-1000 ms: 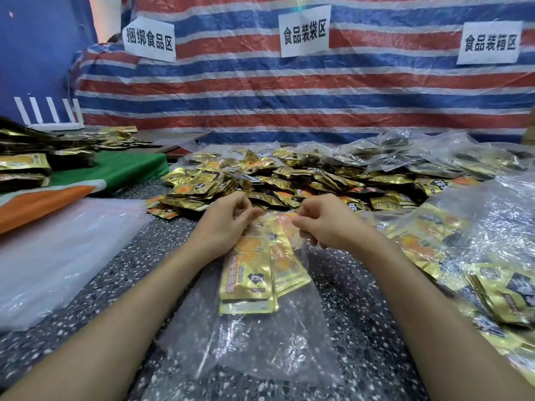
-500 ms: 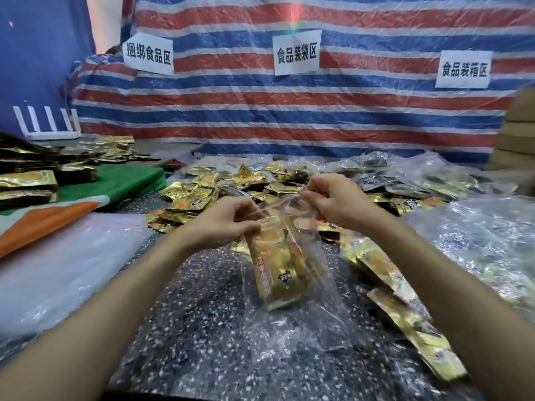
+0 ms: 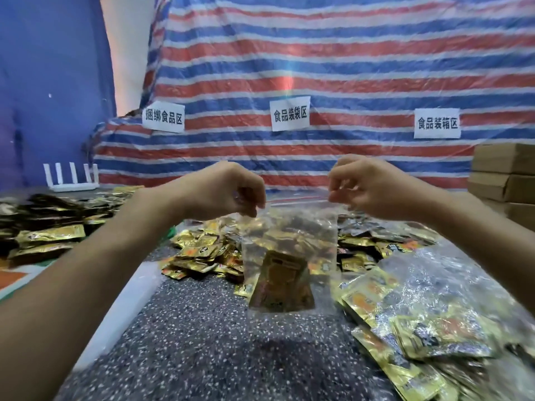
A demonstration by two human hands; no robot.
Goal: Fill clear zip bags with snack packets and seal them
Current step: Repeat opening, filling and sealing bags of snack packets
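A clear zip bag [image 3: 289, 230] hangs upright in the air above the speckled table [image 3: 202, 337], held by its two top corners. Gold snack packets [image 3: 282, 285] have slid down to the bottom of it. My left hand [image 3: 228, 189] pinches the bag's top left corner. My right hand [image 3: 367, 183] pinches the top right corner, and the red zip strip runs taut between them. Whether the strip is pressed closed I cannot tell.
A heap of loose gold packets [image 3: 202, 250] lies behind the bag. Filled clear bags [image 3: 434, 314] are piled at the right. Dark-and-gold packets [image 3: 46, 227] are stacked at the left. Cardboard boxes [image 3: 503, 180] stand far right before a striped tarp with paper signs.
Both hands have lifted the bag from lying flat on the table to hanging upright at chest height, and moved apart along its top edge. The packets dropped to its bottom.
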